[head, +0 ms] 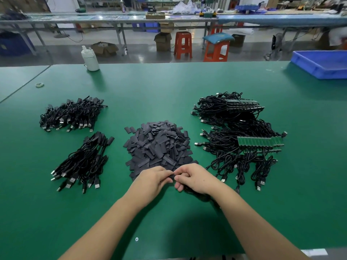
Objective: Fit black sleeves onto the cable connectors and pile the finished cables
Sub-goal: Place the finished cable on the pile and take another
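Both forearms are reaching in over the green tabletop [169, 87]; the left hand [154, 178] and right hand [193, 178] are meeting fingertip to fingertip, each grip pinching a black sleeve [171, 177] between them, the right also trailing a cable [199, 194] beneath its palm; the connector is hiding, so a skewed sleeve is likely jamming unnoticed; beyond, the sleeve heap [159, 143] is lying centre, finished piles [82, 160] left, unsleeved cables [242, 139] right; loose loops there are risking a snag.
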Demonstrator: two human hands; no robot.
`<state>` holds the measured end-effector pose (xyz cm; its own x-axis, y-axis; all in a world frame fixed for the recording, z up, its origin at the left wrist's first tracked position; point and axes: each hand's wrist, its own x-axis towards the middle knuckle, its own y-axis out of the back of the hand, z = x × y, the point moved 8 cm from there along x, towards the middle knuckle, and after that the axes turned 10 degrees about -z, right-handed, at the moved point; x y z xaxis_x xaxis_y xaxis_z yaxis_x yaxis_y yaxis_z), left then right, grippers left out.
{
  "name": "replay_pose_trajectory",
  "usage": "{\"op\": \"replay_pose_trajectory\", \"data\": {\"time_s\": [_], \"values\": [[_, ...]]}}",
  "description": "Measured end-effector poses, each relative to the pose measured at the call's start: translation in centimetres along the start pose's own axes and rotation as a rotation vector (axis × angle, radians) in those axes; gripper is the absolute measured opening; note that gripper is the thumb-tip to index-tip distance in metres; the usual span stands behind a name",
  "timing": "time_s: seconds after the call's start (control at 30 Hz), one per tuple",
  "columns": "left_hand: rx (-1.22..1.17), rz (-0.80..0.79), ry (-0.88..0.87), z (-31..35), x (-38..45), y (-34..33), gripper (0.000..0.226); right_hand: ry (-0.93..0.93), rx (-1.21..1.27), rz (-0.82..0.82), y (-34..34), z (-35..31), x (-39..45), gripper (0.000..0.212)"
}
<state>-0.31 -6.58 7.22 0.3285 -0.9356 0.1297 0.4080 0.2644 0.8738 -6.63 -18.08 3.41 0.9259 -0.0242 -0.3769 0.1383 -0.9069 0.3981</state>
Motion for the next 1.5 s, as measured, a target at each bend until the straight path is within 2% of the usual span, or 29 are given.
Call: {"op": "replay_pose_trajectory", "data": {"time_s": [0.07,0.13,0.23,0.5,0.7,1.03,1.3,1.5], "values": [[-0.011,0.045,0.020,-0.2,0.0,0.5,0.022,-0.029,-0.098,0.038,0.5,0.0,-0.2,0.010],[-0.044,0.085,0.045,-0.6,0.1,0.9,0.020,-0.026,-0.153,0.054,0.6,-0.2,-0.4,0.019],[-0.043,0.071,0.084,-1.1,0.0,0.9,0.023,-0.020,-0.204,0.071,0.4,-0.5,-0.7,0.026],[-0.091,0.034,0.094,-1.4,0.1,0.5,0.020,0.001,-0.335,0.120,0.4,-1.2,-0.8,0.022],[-0.111,0.054,0.184,-2.1,-0.1,0.7,0.025,0.055,-0.413,0.143,0.5,-1.8,-1.0,0.021],[-0.018,0.006,0.161,-1.2,0.1,0.1,0.021,-0.028,-0.559,0.147,0.2,-1.4,-0.6,0.023],[0.062,-0.048,0.198,-1.0,0.2,-0.3,0.029,-0.024,-0.537,0.155,0.1,-1.1,-0.6,0.025],[0.051,-0.023,0.163,-0.4,0.4,0.6,0.025,0.013,-0.360,0.174,0.1,-1.5,-0.8,0.024]]}}
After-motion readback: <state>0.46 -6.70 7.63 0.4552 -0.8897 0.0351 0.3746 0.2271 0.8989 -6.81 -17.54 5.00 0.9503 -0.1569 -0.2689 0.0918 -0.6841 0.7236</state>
